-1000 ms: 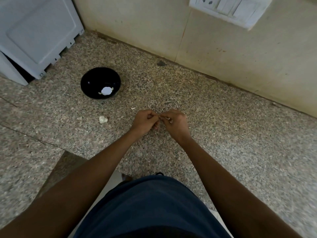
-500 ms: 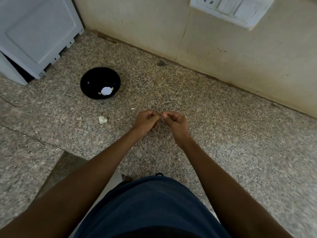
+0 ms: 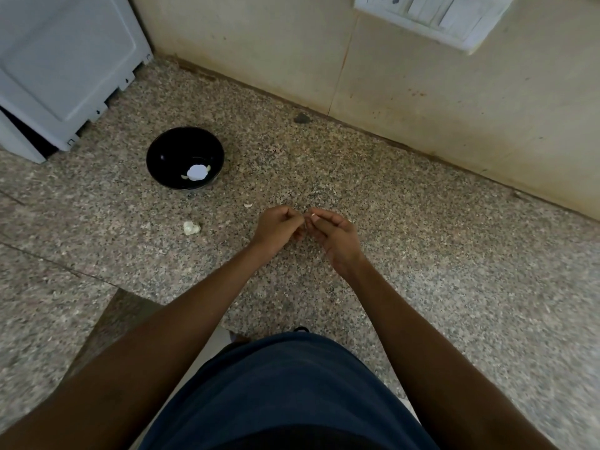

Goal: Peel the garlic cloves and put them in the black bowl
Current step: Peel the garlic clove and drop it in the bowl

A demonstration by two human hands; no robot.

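Both hands meet over the speckled granite counter. My left hand (image 3: 280, 226) has its fingers curled toward the right one; what it holds is hidden. My right hand (image 3: 334, 233) pinches a small pale garlic clove (image 3: 313, 216) at its fingertips. The black bowl (image 3: 168, 151) stands to the upper left, with white peeled garlic (image 3: 196, 172) at its bottom. A loose garlic piece (image 3: 191, 227) lies on the counter left of my hands, below the bowl.
A scrap of garlic skin (image 3: 249, 204) lies just left of my hands. A grey appliance (image 3: 61, 66) fills the far left corner. The beige wall (image 3: 406, 79) with a switch plate (image 3: 435, 14) runs along the back. My dark blue shirt (image 3: 285, 394) covers the counter's near edge.
My hands have drawn slightly apart. The right hand has turned palm-up, so the pale clove now shows at its fingertips.
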